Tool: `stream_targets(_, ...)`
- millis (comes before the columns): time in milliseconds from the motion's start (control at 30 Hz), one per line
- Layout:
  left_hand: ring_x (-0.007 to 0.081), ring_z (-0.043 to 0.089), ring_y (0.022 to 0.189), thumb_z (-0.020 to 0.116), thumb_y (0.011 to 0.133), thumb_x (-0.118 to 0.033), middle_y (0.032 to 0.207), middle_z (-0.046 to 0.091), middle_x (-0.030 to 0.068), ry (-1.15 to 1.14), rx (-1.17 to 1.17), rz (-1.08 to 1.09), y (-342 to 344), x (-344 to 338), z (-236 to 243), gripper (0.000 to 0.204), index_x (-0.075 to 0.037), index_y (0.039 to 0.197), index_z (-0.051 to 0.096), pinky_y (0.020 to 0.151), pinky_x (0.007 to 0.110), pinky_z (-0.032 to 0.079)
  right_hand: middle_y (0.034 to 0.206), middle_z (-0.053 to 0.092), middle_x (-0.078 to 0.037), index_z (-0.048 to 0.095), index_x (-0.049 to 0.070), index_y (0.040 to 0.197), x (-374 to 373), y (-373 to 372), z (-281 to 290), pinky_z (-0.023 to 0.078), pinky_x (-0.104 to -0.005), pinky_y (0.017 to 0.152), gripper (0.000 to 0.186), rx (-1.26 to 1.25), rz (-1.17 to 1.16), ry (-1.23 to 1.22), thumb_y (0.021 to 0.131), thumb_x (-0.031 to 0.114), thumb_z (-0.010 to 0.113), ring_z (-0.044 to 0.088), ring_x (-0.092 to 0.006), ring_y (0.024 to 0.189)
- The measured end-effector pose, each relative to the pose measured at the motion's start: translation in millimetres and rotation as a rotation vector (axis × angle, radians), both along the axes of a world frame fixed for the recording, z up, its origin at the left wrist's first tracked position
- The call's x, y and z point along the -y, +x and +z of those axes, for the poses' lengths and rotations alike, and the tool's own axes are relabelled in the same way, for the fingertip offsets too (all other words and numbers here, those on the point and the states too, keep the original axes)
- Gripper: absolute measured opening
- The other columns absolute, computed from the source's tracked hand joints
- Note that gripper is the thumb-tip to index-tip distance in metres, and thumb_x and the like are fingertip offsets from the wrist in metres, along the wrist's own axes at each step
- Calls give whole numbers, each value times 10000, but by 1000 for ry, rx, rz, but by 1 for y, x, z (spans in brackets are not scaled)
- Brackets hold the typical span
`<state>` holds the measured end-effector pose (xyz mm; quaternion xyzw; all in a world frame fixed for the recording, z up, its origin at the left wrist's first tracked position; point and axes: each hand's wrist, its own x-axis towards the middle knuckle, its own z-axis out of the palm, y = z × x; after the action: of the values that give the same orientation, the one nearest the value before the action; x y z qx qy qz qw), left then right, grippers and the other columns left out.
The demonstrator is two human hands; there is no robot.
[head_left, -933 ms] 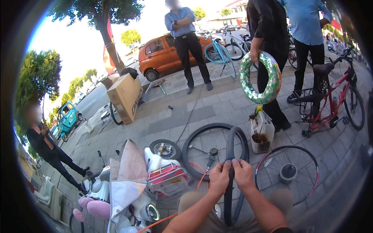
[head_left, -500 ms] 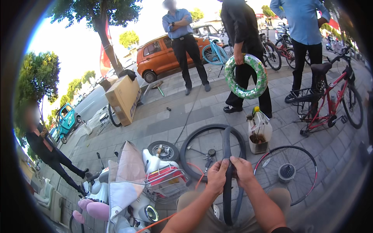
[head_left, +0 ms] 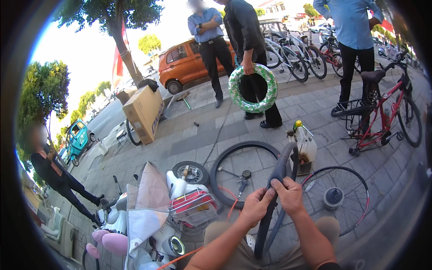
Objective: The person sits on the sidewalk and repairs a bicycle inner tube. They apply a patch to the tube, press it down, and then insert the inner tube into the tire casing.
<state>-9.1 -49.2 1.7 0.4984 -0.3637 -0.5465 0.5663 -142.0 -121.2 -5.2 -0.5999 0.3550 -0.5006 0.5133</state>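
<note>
A white plastic jug [head_left: 308, 145] holds brown matter [head_left: 304, 158]; left hand [head_left: 257, 204] and right hand [head_left: 289, 194], close together, each have a closed grip on a black tyre [head_left: 262, 240].

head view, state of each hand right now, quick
Left hand: closed, holding the long, black, rubber-like loop.
Right hand: closed, holding the same loop.

Big dk. letters [head_left: 157, 118] run along side of tan cardboard box [head_left: 141, 116], L of view. Small red sign [head_left: 300, 15], prob. on far bldg. [head_left: 275, 7], top: too tiny to read.
</note>
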Motion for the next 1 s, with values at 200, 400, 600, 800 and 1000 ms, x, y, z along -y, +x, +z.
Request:
stream_targets(200, 57, 558, 815, 604, 1142, -268, 929, 677, -10, -77, 154, 158, 1, 10, -22, 284, 0, 1108, 689, 713, 256, 478, 784, 670, -12, 779, -55, 968, -1, -9, 17, 519, -296, 655, 345, -66, 130, 84, 1049, 279, 752, 615, -97, 728)
stream_targets(400, 57, 531, 799, 609, 1137, -305, 871, 632, -23, -108, 240, 202, -9, 17, -37, 314, -13, 1032, 658, 684, 256, 458, 777, 703, -21, 765, -21, 924, 0, -1, 0, 512, -269, 602, 333, 148, 106, 351, 1059, 283, 739, 626, -59, 717)
stream_targets(600, 50, 539, 799, 629, 1129, -341, 860, 635, -19, -78, 100, 228, -12, 20, -33, 338, -16, 1040, 664, 680, 246, 454, 740, 669, -14, 722, -5, 859, -2, 6, -21, 492, -285, 573, 312, 9, -51, 91, 1048, 242, 749, 612, -78, 672)
stream_targets(800, 76, 554, 745, 646, 1119, -333, 803, 639, 6, -204, 228, 304, -24, 20, -22, 346, -15, 987, 666, 649, 287, 466, 730, 604, 18, 706, 5, 852, -2, 10, -28, 449, -292, 573, 317, 92, -110, 60, 1073, 234, 713, 537, -59, 678)
stream_targets(1000, 190, 600, 660, 656, 1107, -299, 754, 634, 138, -461, 745, 366, -26, 17, -11, 344, -8, 923, 634, 608, 389, 488, 783, 689, -9, 711, 22, 897, 0, 10, -30, 504, -251, 602, 296, 448, 36, 326, 1094, 240, 678, 616, -79, 675)
